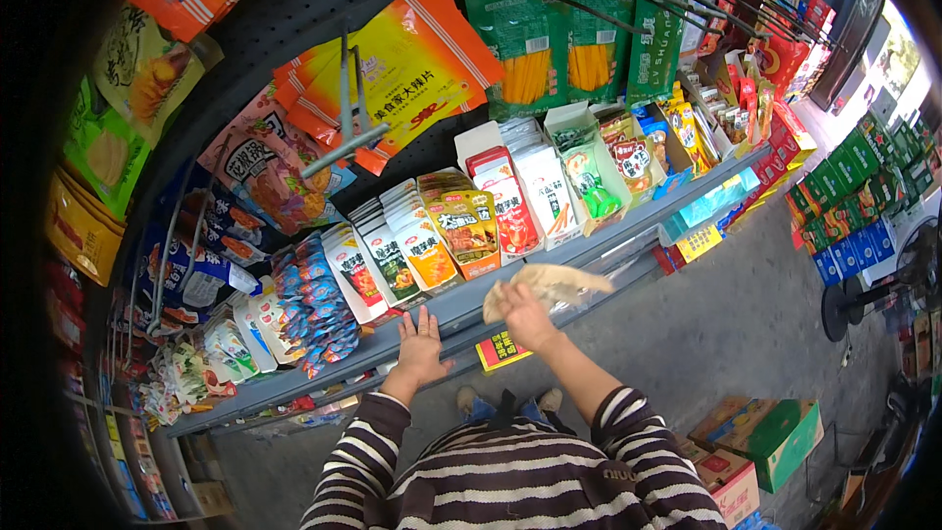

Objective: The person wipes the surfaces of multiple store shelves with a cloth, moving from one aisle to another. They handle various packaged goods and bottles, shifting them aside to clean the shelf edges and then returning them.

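My right hand grips a tan cloth at the front edge of a grey metal shelf. The cloth's loose end trails off to the right over the shelf lip. Farther left, my left hand rests on the same front edge, fingers spread, holding nothing. Just behind the hands stand open display boxes of snack sachets: an orange-and-white pack, a brown-gold pack and a red pack. A bunch of small blue packets sits left of them.
Metal hooks jut out above the shelf, holding orange-yellow snack bags and green bags. A yellow-and-red sign hangs below the shelf. Cardboard boxes lie on the floor at right. A black fan stands near stacked green cartons.
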### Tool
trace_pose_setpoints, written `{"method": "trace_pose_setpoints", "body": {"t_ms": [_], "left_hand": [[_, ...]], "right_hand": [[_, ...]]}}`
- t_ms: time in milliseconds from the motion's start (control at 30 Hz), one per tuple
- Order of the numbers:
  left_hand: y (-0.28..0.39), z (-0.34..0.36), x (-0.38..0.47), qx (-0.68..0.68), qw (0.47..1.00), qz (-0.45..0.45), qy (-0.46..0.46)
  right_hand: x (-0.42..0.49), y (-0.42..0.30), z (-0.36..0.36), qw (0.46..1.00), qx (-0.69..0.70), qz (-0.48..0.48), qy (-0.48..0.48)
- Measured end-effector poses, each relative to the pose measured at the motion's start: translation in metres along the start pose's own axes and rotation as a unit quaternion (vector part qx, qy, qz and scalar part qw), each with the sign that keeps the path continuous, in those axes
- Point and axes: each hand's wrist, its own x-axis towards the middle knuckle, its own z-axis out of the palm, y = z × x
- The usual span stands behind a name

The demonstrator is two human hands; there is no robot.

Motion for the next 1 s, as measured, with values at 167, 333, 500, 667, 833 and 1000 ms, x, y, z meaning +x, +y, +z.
{"method": "trace_pose_setpoints", "body": {"t_ms": [167, 333, 500, 667, 833, 1000], "left_hand": [[-0.002, -0.059, 0.005, -0.228, 0.965, 0.076, 0.107], [-0.004, -0.09, 0.048, -0.174, 0.91, 0.104, 0.362], [-0.001, -0.062, 0.092, -0.244, 0.945, 0.073, 0.204], [-0.005, -0.042, 0.103, -0.302, 0.944, 0.051, 0.124], [0.008, -0.063, 0.107, -0.304, 0.95, 0.015, 0.076], [-0.006, -0.052, 0.112, -0.428, 0.903, 0.025, 0.031]], "right_hand": [[0.006, -0.015, -0.027, 0.98, 0.192, 0.023, 0.049], [0.06, -0.012, -0.06, 0.964, 0.193, 0.083, 0.162], [0.06, -0.027, -0.025, 0.981, 0.08, 0.01, 0.177], [0.039, -0.026, -0.03, 0.986, 0.074, 0.011, 0.15], [0.03, 0.011, -0.019, 0.984, 0.036, 0.111, 0.138], [0.04, -0.026, 0.023, 0.994, -0.047, -0.032, 0.093]]}}
